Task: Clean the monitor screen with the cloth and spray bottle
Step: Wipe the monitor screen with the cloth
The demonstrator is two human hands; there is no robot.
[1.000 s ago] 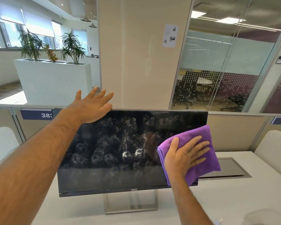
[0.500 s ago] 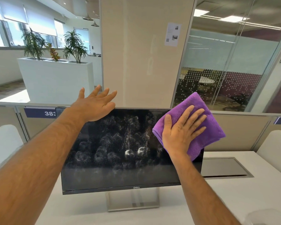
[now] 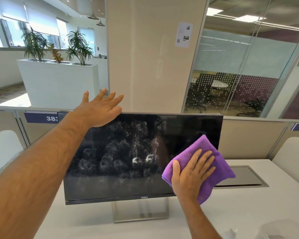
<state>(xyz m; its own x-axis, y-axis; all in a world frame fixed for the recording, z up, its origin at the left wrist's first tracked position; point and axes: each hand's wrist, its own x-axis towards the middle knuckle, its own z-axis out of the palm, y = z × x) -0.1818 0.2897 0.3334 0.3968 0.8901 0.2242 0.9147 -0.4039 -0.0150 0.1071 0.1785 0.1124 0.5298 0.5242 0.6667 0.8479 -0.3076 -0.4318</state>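
One monitor [image 3: 128, 156] standing on the bench [image 3: 248, 213], one purple cloth [image 3: 212, 163]. Left hand [image 3: 100, 109] flat, fingers spread, resting on the monitor's top edge. Right hand [image 3: 193, 171] flat, fingers straight, pressing the cloth against the screen's lower right.

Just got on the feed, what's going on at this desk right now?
A person is cleaning a monitor on a white desk. The right hand presses a purple cloth flat against the lower right of the screen. The left hand rests open on the monitor's top left edge, apparently steadying it. The right part of the screen looks dark and clear; spray droplets and smears cover the middle and left, so most of the wiping is not yet done.
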